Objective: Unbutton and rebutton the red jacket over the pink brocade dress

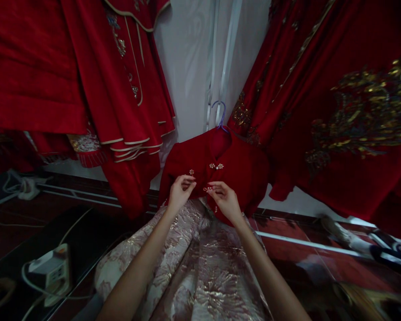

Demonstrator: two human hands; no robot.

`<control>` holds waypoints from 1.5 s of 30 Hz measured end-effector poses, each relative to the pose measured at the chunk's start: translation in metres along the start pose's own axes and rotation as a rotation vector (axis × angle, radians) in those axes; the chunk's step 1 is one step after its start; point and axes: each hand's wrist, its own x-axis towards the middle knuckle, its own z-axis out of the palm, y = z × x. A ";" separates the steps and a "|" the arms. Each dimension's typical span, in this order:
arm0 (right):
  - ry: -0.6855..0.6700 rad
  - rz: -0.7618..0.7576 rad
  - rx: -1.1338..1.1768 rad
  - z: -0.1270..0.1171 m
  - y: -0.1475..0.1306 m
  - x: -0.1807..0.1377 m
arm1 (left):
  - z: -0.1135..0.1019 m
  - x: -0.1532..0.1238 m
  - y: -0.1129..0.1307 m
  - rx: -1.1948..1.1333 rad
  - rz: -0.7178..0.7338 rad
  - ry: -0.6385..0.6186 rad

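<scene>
Bare forearms (138, 261), left hand (179, 191) at red jacket (243, 167), right hand (225, 200) — pinching loop (206, 189)

Matt red cloth here, the jacket (250, 171) around the left hand (180, 192) and right hand (226, 201); just above them, a shiny, beaded clasp (216, 166)! Below, glossy, crinkled brocade on the skirt (227, 285); higher up, a smooth, plastic-looking hanger (223, 113); well right, rough, glittering metallic embroidery (377, 107).
</scene>
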 end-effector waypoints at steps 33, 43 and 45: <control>0.140 -0.129 -0.026 0.047 0.012 0.049 | 0.008 0.029 -0.016 -0.206 -0.130 0.056; 0.140 -0.122 -0.104 0.047 0.006 0.052 | -0.007 0.034 -0.006 0.089 0.069 -0.116; 0.074 -0.128 -0.111 0.042 0.007 0.053 | -0.010 0.036 -0.011 0.068 0.053 -0.161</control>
